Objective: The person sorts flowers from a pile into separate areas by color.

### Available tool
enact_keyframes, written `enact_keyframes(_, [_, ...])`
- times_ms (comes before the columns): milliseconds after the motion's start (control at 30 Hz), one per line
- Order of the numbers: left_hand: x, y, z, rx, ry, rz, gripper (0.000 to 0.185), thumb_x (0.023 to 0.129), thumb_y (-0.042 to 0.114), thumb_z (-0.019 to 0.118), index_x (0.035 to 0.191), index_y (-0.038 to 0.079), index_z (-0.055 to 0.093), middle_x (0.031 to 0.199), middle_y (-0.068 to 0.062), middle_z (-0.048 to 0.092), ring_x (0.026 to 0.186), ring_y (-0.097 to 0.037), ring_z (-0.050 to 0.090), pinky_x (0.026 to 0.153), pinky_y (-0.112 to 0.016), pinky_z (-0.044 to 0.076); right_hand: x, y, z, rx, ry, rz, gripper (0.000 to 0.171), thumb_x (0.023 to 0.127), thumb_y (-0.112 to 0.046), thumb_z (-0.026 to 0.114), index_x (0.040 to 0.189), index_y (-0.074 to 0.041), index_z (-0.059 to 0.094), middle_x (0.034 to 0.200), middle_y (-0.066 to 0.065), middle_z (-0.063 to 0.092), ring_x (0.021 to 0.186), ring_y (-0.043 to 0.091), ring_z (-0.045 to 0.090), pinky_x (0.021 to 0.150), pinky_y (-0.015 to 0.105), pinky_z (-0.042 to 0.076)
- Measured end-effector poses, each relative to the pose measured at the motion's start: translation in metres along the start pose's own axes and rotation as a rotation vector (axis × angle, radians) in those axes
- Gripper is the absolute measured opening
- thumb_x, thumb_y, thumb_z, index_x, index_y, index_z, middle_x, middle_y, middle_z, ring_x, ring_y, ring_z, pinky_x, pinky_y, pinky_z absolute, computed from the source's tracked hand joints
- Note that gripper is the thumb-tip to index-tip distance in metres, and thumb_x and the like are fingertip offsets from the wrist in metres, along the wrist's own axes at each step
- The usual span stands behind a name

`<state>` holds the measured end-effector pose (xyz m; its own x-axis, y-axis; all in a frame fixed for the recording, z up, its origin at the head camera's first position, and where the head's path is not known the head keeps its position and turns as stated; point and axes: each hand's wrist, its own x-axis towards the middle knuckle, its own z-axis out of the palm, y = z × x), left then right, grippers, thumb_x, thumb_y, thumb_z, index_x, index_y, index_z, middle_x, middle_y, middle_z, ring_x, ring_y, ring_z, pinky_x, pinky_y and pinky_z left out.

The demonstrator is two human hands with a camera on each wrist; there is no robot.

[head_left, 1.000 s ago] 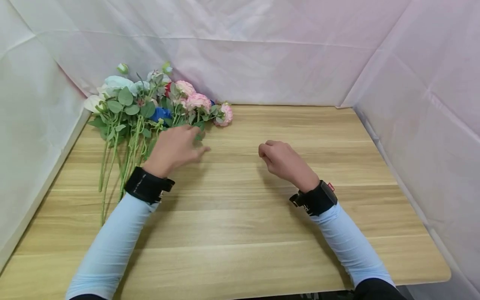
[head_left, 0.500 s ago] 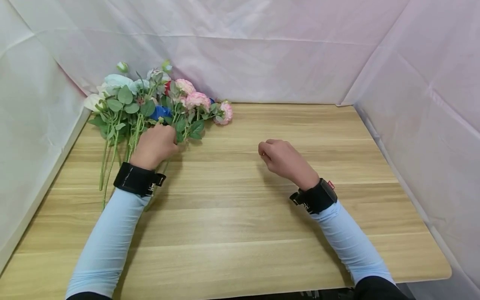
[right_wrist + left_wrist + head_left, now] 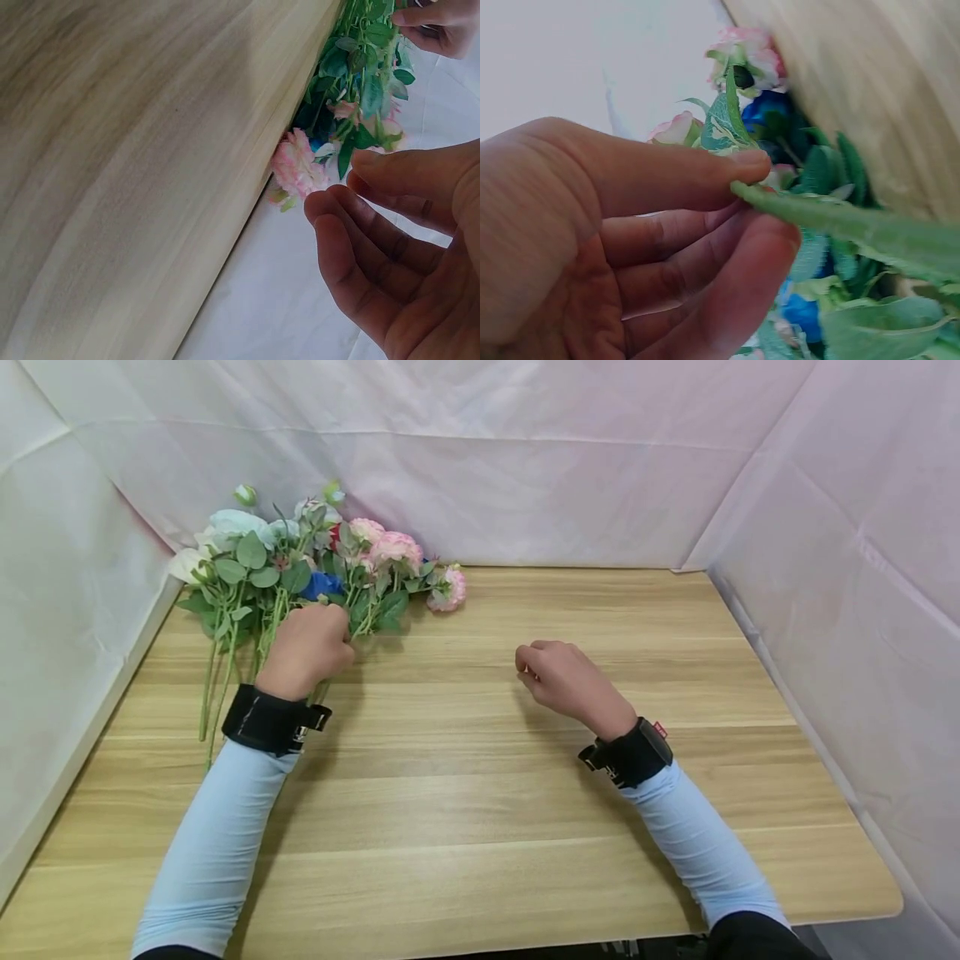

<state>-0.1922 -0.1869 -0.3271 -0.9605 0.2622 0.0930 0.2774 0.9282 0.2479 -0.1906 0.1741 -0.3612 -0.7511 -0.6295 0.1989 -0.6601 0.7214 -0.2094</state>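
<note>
My left hand (image 3: pixel 306 646) pinches a green stem (image 3: pixel 840 221) between thumb and fingers, at the near edge of the flowers (image 3: pixel 300 568) heaped on the counter's (image 3: pixel 480 793) far left corner. My right hand (image 3: pixel 566 681) hovers mid-counter, loosely curled, grasping nothing, well apart from them.

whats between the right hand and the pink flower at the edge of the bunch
Only bare wooden table lies between the right hand and the pink flower. The head view shows it best.
</note>
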Motion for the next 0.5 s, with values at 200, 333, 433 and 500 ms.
enact_keyframes(200, [-0.005, 0.011, -0.012, 0.009, 0.087, 0.033, 0.036, 0.066, -0.009, 0.040, 0.062, 0.021, 0.019, 0.065, 0.004, 0.012, 0.060, -0.014, 0.014, 0.056, -0.030, 0.016, -0.002, 0.000, 0.000, 0.001, -0.002, 0.010, 0.005, 0.095, -0.004, 0.067, 0.094, -0.006, 0.072, 0.083, 0.005, 0.069, 0.066, 0.015, 0.059, 0.063, 0.029, 0.051])
enact_keyframes(333, [-0.010, 0.017, -0.020, -0.044, 0.118, 0.014, 0.042, 0.079, -0.008, 0.044, 0.063, 0.021, 0.019, 0.065, 0.005, 0.011, 0.061, -0.013, 0.011, 0.057, -0.029, 0.013, -0.002, 0.000, 0.000, 0.000, -0.009, 0.016, 0.004, 0.095, -0.005, 0.068, 0.095, -0.007, 0.072, 0.084, 0.005, 0.069, 0.065, 0.015, 0.058, 0.062, 0.029, 0.051])
enact_keyframes(433, [-0.013, 0.021, -0.024, -0.078, 0.157, 0.009, 0.043, 0.083, -0.008, 0.044, 0.062, 0.020, 0.020, 0.065, 0.004, 0.012, 0.060, -0.013, 0.011, 0.056, -0.029, 0.013, -0.001, 0.000, -0.001, -0.004, -0.017, 0.020, 0.004, 0.096, -0.006, 0.067, 0.095, -0.007, 0.072, 0.084, 0.005, 0.068, 0.066, 0.015, 0.058, 0.063, 0.029, 0.050])
enact_keyframes(500, [-0.014, 0.023, -0.025, -0.085, 0.184, 0.014, 0.040, 0.081, -0.009, 0.042, 0.062, 0.020, 0.020, 0.065, 0.004, 0.012, 0.061, -0.013, 0.011, 0.057, -0.029, 0.012, -0.001, 0.000, -0.001, -0.005, -0.020, 0.023, 0.005, 0.096, -0.006, 0.067, 0.095, -0.007, 0.071, 0.084, 0.004, 0.068, 0.067, 0.015, 0.058, 0.063, 0.029, 0.050])
